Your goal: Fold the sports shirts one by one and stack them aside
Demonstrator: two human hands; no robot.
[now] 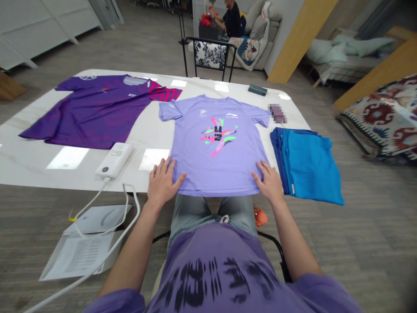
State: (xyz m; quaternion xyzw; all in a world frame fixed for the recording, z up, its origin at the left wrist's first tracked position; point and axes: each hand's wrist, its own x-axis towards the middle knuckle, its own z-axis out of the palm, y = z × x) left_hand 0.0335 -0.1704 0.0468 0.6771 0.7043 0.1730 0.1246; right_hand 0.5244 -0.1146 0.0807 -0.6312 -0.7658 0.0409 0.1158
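A lavender T-shirt [195, 148] with a colourful chest print lies spread flat on the white table [29, 167], collar away from me and hem along the near edge. My left hand [163, 180] rests at its lower left corner, fingers apart, fingertips on the side edge. At the lower right corner my right hand [269, 180] lies with spread fingers touching the cloth. Neither hand grips anything. To the left is a dark purple T-shirt [94, 108], also laid out, with a pink-striped sleeve. Folded blue garments [311, 163] are stacked right of my right hand.
A white power strip [115, 160] with a cable sits on the table's near left. A dark case [257, 90] and a blurred-out item [277, 113] lie at the far right. Beyond the table stand a chair [211, 55] and a seated person [232, 19].
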